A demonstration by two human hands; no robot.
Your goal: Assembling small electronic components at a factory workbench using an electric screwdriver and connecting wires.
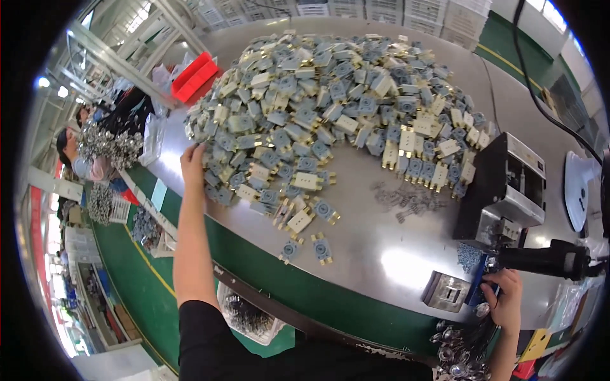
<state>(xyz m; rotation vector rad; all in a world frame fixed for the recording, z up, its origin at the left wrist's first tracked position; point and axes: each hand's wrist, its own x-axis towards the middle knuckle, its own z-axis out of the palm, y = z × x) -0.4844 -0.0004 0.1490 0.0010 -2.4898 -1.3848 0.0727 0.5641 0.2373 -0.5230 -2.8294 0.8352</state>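
Grey-and-white blocks (346, 124) w/ brass-coloured prongs, heaped from the bench's (356, 174) far edge to its near-left edge; prob. massed there, we'd judge, for easy reach. Our left hand (192, 164) is at the heap's left end, arm outstretched, fingers drawn together against the blocks; we can't tell if one is pinched. Our right hand (506, 295), nr the bench's near-right corner, bends its fingers at the blue fixture (474, 294) below the black handle (540, 259), prob. steadying it; we can't tell what, if anything, it pinches.
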